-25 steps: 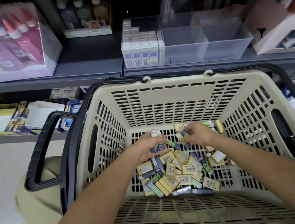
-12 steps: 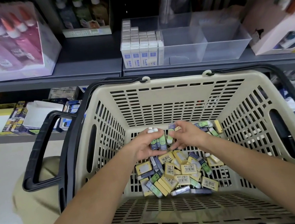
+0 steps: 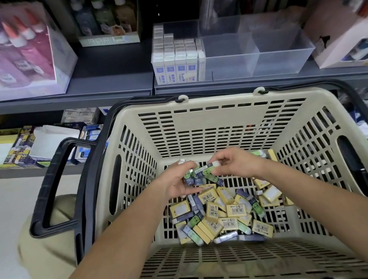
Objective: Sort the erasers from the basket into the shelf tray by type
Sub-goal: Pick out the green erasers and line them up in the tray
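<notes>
Pinching a slim grey-sleeved eraser (image 3: pixel 205 168) with the right hand (image 3: pixel 237 164), thumb and fingertips at its white end, and laying it crosswise on the bunch of green-and-grey erasers (image 3: pixel 191 180) gripped in the curled left hand (image 3: pixel 172 186), low inside the beige basket (image 3: pixel 222 120). Tipped from more upright half a second ago to nearly flat now. Barcode on its sleeve, digits too small to read; smiley faces on the green ones. Can't count the bunch, fingers covering most of it. Below, a loose pile of yellow, green and grey erasers (image 3: pixel 229 215) on the basket floor, barcodes up, print illegible. Beyond the rim, a clear shelf tray (image 3: pixel 261 60): white blue-labelled erasers (image 3: pixel 176 59) upright in the left compartment, writing blurred.
</notes>
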